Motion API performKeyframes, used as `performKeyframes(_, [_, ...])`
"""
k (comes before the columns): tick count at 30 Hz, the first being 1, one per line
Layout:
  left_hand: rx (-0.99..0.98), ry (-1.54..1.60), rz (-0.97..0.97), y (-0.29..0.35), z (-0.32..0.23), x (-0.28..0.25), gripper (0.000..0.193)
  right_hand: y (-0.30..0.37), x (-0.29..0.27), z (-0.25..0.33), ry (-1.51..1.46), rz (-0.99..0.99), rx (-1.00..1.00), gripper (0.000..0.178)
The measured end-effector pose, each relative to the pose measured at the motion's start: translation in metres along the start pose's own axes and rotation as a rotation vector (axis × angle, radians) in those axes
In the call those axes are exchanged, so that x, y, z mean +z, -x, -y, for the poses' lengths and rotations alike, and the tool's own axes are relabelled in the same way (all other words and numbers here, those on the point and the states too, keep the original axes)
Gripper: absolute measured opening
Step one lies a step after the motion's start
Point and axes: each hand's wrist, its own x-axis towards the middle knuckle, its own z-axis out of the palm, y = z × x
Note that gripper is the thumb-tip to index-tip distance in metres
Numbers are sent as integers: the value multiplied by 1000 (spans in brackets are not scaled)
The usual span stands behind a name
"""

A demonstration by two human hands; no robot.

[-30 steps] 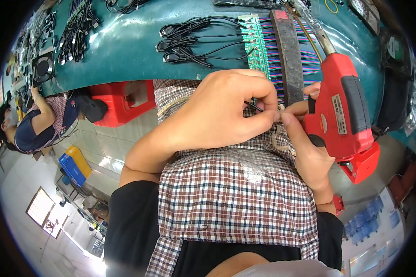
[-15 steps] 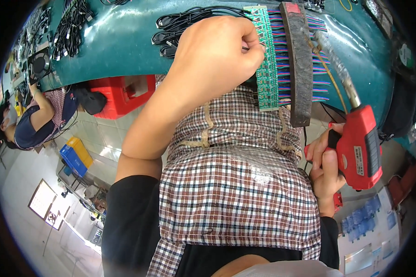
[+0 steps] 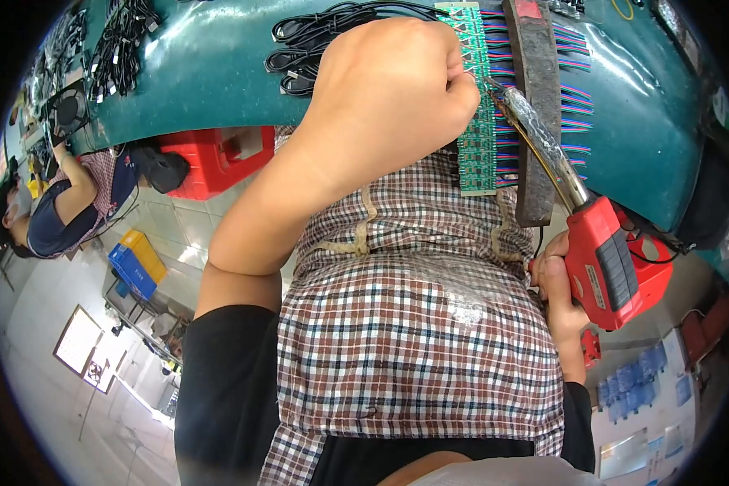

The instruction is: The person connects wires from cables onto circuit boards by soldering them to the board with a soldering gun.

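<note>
My left hand (image 3: 401, 93) is closed in a pinch at the left edge of a long green circuit board panel (image 3: 478, 154); what sits between the fingertips is hidden. My right hand (image 3: 557, 283) grips a red soldering gun (image 3: 599, 259) by its handle. Its metal barrel slants up and left, with the tip over the board beside my left fingertips. A thin yellowish tube runs along the barrel. Thin multicoloured wires (image 3: 575, 101) stick out from the board's right side, passing under a dark bar (image 3: 536, 121). Black cables (image 3: 300, 61) lie coiled left of the board.
The green tabletop (image 3: 211, 73) carries more bundled black cables (image 3: 121, 49) at the far left. A red stool (image 3: 211, 162) stands below the table's edge. Another person (image 3: 73, 194) works at the left. Blue and yellow crates (image 3: 138, 263) sit on the left side. A dark bag-like shape (image 3: 709, 186) is at right.
The soldering gun has swung left and its tip has come onto the board by my left fingers. My left hand and the board have shifted slightly right in the picture.
</note>
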Motion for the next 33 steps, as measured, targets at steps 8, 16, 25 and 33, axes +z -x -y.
performKeyframes(8, [15, 59, -30, -2, -1, 1, 18, 3, 3, -1, 1, -9, 42, 8])
performKeyframes(16, [59, 43, -86, -2, -1, 0, 18, 1, -2, 5, 117, -2, -24, 8])
performKeyframes(25, [14, 32, -38, -3, -2, -2, 17, 8, -6, 2, 170, -10, -52, 17])
performKeyframes(33, [32, 74, -38, -1, 2, 0, 15, 9, -6, 3, 119, 3, -9, 10])
